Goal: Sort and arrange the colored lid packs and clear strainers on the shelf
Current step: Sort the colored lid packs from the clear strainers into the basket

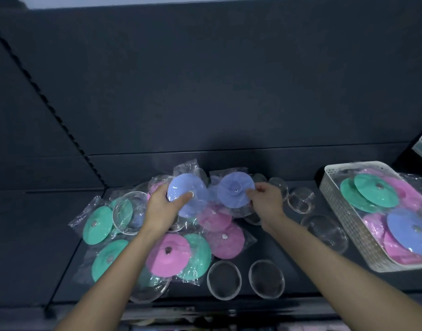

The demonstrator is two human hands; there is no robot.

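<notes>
Left arm (109, 275) and right arm (324, 254) reaching forward, left grip (161, 209) curled, thumb out, right grip (267, 199) pinching with fingertips.

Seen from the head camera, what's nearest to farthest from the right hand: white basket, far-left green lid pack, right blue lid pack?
1. Right blue lid pack, pinched at its edge by the right hand.
2. White basket, far right.
3. Green lid pack, far left.

Dark shelf (300, 271): lid packs (168, 255), strainers (224, 279), basket (348, 223).
</notes>
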